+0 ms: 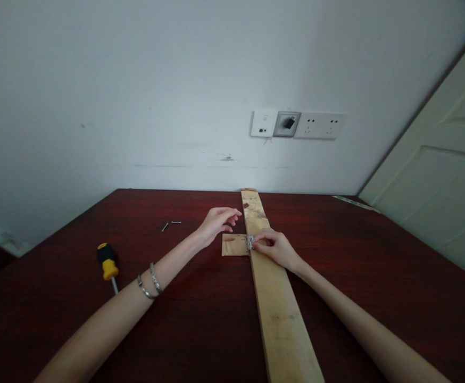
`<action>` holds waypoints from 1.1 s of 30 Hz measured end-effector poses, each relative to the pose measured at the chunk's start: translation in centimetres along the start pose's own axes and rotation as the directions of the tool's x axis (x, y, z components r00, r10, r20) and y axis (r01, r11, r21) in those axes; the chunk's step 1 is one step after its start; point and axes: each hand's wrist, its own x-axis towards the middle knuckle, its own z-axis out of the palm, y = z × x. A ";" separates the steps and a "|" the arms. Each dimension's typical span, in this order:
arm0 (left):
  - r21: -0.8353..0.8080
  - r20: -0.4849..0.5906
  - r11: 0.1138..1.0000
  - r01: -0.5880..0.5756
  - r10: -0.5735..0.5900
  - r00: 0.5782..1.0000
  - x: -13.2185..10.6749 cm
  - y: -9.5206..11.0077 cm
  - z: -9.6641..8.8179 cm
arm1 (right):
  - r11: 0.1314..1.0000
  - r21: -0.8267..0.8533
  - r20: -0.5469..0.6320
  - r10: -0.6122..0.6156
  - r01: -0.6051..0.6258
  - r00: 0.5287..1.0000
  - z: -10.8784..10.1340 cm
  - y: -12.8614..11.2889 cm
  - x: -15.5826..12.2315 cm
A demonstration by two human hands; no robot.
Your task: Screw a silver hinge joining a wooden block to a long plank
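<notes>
Hinge position: the hinge [250,242] sits at the seam between the board [282,314] and the short block [233,245], which lies beside the board's left edge. Both rest on the table [184,335].

Right hand [276,248]: thumb and forefinger pinch the hinge at its board side; the hand is low over the board.

Left hand [218,219]: held near the board's left edge, beyond the block, with fingers bent and tips close together. Whether they grip anything (a small part could be hidden there) cannot be told.

Status: the wood pieces are laid out and the hinge is placed; this appears to be the positioning stage. Fastening seems outstanding. Two screws, the upright one [165,227] and the flat one [176,222], lie loose on the table. The screwdriver [107,261] lies at the left, in neither hand. Whether any screw is seated in the hinge is too small to tell.
</notes>
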 end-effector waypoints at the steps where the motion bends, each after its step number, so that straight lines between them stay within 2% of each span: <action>1: 0.000 0.000 1.000 0.002 -0.002 1.000 0.0 0.0 0.0 | 1.000 0.007 0.002 -0.006 0.006 1.000 0.0 0.0 0.0; 9: -0.009 0.005 1.000 -0.001 0.001 1.000 0.0 -0.1 0.0 | 0.998 -0.012 0.012 -0.054 0.054 0.998 0.1 -0.2 -0.2; 33: 0.002 0.011 1.000 -0.005 0.005 1.000 0.0 -0.1 -0.1 | 0.997 -0.024 0.030 -0.071 0.072 0.997 0.2 -0.5 -0.3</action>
